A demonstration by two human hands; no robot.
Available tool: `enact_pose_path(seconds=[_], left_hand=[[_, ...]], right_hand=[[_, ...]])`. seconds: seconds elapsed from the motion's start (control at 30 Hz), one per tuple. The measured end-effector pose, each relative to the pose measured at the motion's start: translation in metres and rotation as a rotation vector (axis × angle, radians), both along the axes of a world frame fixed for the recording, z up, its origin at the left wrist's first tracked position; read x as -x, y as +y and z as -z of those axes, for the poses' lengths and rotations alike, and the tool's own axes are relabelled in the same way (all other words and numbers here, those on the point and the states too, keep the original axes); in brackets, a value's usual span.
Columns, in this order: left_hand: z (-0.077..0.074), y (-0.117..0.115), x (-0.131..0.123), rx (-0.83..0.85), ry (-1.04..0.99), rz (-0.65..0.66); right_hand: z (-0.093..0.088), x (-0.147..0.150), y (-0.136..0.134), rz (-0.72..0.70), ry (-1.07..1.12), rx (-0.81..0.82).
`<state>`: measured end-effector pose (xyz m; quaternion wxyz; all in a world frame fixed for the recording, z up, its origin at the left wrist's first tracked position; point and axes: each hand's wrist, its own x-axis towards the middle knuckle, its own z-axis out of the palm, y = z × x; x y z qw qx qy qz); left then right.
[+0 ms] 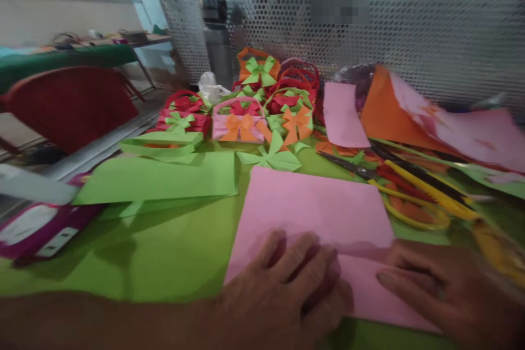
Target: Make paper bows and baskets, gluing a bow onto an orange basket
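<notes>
A sheet of pink paper (315,202) lies before me on the green tabletop (172,262), with a flap folded over along its near side. My left hand (291,284) rests flat on the sheet, fingers spread, pressing near the fold. At the right end of the flap, my right hand (455,284) is closed, with thumb and curled forefinger on the folded paper. Just beyond the sheet is a loose green paper bow (270,156). Scissors with yellow handles (426,216) lie to the right of the sheet.
Small paper handbags with bows (240,123) stand in a cluster behind. A green folded paper piece (164,178) and a purple-and-white object (36,229) are at left. A grey bottle (217,46) stands by the perforated metal panel (430,27). Orange paper (385,109) leans at right.
</notes>
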<state>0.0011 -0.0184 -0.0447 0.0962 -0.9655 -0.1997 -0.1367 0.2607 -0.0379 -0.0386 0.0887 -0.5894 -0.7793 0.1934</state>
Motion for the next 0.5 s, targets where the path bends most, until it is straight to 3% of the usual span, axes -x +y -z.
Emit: enact_pose_path(seconds=[0.07, 0.23, 0.5], left_hand=[[0.001, 0.001, 0.0, 0.031, 0.046, 0.0], [0.008, 0.005, 0.003, 0.003, 0.066, 0.037], [0.018, 0.002, 0.003, -0.026, 0.058, 0.013]], right_hand=[[-0.013, 0.0, 0.001, 0.029, -0.023, 0.136], [-0.039, 0.004, 0.006, 0.086, -0.067, 0.235], [-0.044, 0.01, 0.01, 0.16, -0.219, 0.262]])
